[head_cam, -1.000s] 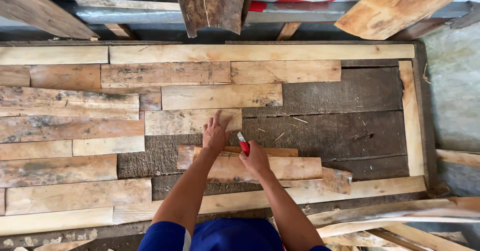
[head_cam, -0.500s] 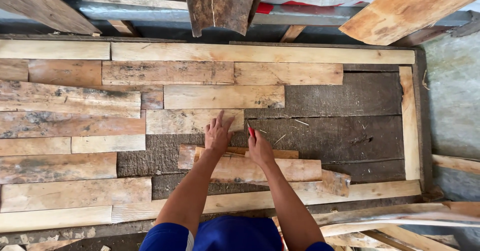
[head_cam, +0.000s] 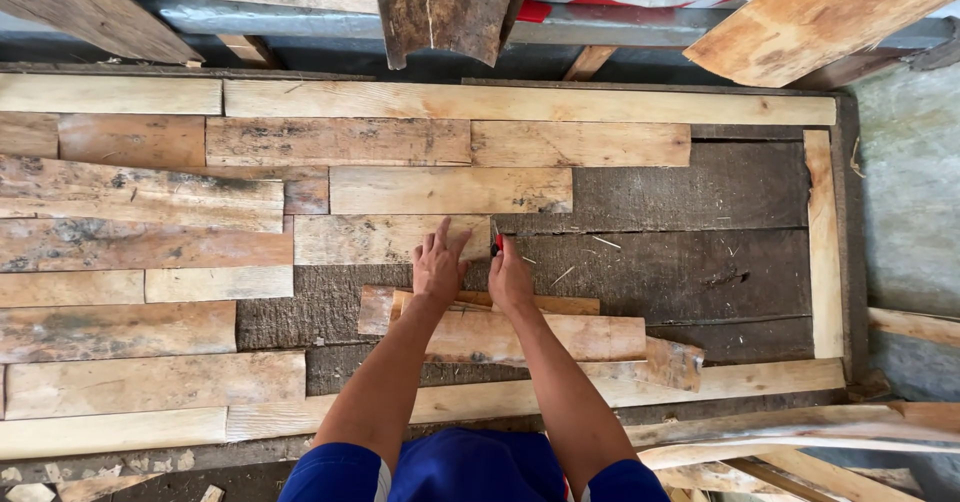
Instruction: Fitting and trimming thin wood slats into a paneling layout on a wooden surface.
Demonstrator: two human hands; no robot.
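we press our left hand (head_cam: 438, 262) flat, fingers spread, on the pale plank (head_cam: 390, 239) near the middle of the wooden panel (head_cam: 700, 192) to steady it, while our right hand (head_cam: 510, 280), closed on a red marker (head_cam: 497, 243), sets its tip at the plank's end.

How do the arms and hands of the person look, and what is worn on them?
Both arms are bare from the short blue sleeves down. The left hand and the right hand wear no gloves; no watch, ring or bracelet shows. The sleeves seem to have a thin white edge.
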